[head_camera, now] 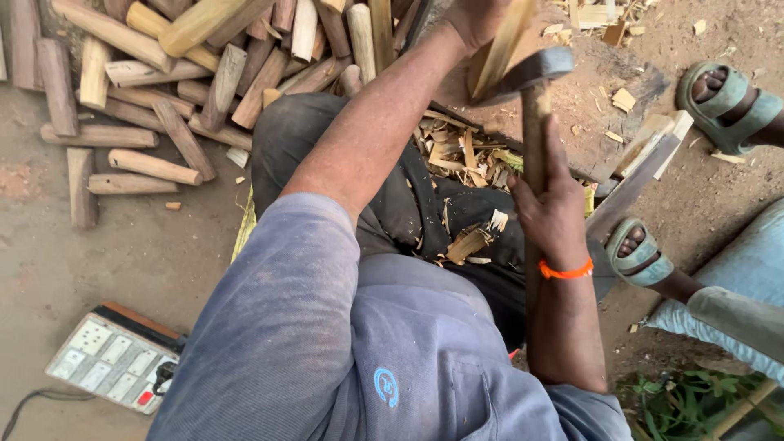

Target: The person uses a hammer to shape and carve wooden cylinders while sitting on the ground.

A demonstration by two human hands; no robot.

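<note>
1. Left hand (478,20): at 12 o'clock of the view, partly cut off by the top edge. Its fingers are closed around the upper end of a pale wooden stick (500,45), held steeply upright; I judge this steadies the stick for shaping.

2. Right hand (549,208): at 3 o'clock from the person's lap, fingers wrapped tight around the wooden handle of an adze-like chopping tool (535,106). The dark metal head lies against the stick at 12 o'clock. The grip sits at mid-handle, which likely favours control over reach.

3. Wrist: an orange band (566,270) circles the right wrist.

4. Work position: the stick stands over a dark, worn chopping block (604,90) at 1 o'clock, littered with chips.

5. Waste: pale wood shavings (461,159) lie on the person's dark trousers, just below the cutting point, consistent with falling from the stick.

6. Stock: a heap of rough wooden billets (188,73) lies at 10 to 11 o'clock, near the left arm.

7. Other items: a switchboard with sockets (114,359) on the ground at 8 o'clock; another person's feet in green sandals (727,98) at 2 to 3 o'clock, apart from the tool.
</note>
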